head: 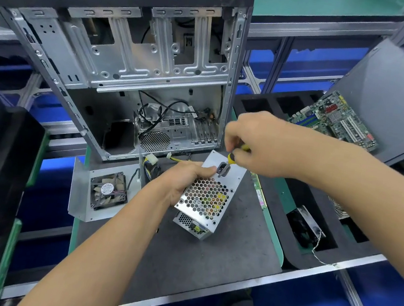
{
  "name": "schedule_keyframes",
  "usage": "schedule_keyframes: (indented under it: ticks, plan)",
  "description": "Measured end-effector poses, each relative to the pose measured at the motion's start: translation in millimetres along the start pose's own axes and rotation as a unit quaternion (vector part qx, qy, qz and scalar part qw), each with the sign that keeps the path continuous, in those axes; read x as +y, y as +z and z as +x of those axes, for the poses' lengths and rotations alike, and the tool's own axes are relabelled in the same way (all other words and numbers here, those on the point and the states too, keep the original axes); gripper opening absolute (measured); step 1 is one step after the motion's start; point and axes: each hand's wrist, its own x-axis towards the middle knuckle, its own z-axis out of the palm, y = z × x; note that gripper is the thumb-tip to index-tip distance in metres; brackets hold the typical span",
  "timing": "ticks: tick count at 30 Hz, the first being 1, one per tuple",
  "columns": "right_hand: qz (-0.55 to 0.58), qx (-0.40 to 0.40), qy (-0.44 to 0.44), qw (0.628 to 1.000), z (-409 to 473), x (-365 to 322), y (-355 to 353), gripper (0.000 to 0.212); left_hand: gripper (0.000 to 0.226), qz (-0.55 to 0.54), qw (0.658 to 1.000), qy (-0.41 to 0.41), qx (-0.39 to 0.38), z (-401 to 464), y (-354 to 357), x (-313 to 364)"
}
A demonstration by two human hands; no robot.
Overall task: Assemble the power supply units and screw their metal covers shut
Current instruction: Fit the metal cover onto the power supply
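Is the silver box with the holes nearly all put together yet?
Partly. The perforated silver metal power supply box looks closed. The left hand holds it while the right hand works a yellow-and-black screwdriver at its top face. The black fan lies separate.

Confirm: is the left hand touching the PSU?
Touching. The head view shows the left hand gripping the PSU by its left side, thumb lying across the top face beside the power socket, with no gap visible.
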Motion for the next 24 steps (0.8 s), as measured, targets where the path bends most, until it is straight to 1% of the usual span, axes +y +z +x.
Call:
schedule_keyframes:
  ticks: [1,2,3,5,7,8,10,12,15,16,17,19,20,21,22,24]
  plan:
    - [-0.017,0.019,0.024,0.999,2,0,1,0.01,0.013,-0.001,1.0,-0.001,-0.001,0,0,0]
    - [-0.035,0.033,0.05,0.998,4,2,3,0.02,0.013,-0.002,1.0,-0.001,-0.003,0,0,0]
    - [-0.04,0.034,0.072,0.996,5,4,4,0.028,0.014,-0.001,1.0,-0.001,-0.005,0,0,0]
    - [-0.012,0.015,0.066,0.998,4,8,5,0.034,0.015,0.002,1.0,0.0,-0.007,-1,0,0]
    - [0.042,-0.003,0.026,0.999,4,13,5,0.027,0.013,0.0,1.0,-0.001,-0.007,-1,0,1]
    - [0.064,0.006,0.018,0.998,4,15,6,0.023,0.013,-0.001,1.0,-0.004,-0.006,-1,0,1]
    - [0.124,0.072,0.02,0.989,6,22,12,0.025,0.014,0.003,1.0,-0.005,-0.005,0,1,1]
    - [0.228,0.144,0.022,0.963,5,24,24,0.026,0.015,0.009,1.0,-0.001,-0.008,0,2,1]
    - [0.378,0.18,0.045,0.907,5,27,54,0.016,0.014,0.01,1.0,0.003,-0.008,-1,2,3]
    - [0.4,0.184,0.053,0.896,6,28,64,0.013,0.014,0.016,1.0,0.004,-0.005,-2,3,3]
    - [0.401,0.185,0.055,0.896,7,29,74,0.011,0.015,0.029,1.0,0.006,0.001,-1,3,4]
    - [0.375,0.186,0.053,0.906,8,33,87,0.009,0.013,0.06,0.998,0.013,0.018,1,3,6]
    - [0.383,0.201,0.051,0.9,8,35,92,0.008,0.012,0.078,0.996,0.018,0.027,2,4,7]
    - [0.422,0.229,0.053,0.876,8,38,94,0.007,0.013,0.097,0.994,0.027,0.039,4,5,9]
    - [0.485,0.263,0.06,0.832,8,42,96,0.009,0.015,0.114,0.991,0.036,0.054,5,7,12]
    - [0.605,0.313,0.087,0.727,8,52,101,0.006,0.016,0.13,0.987,0.047,0.081,9,11,16]
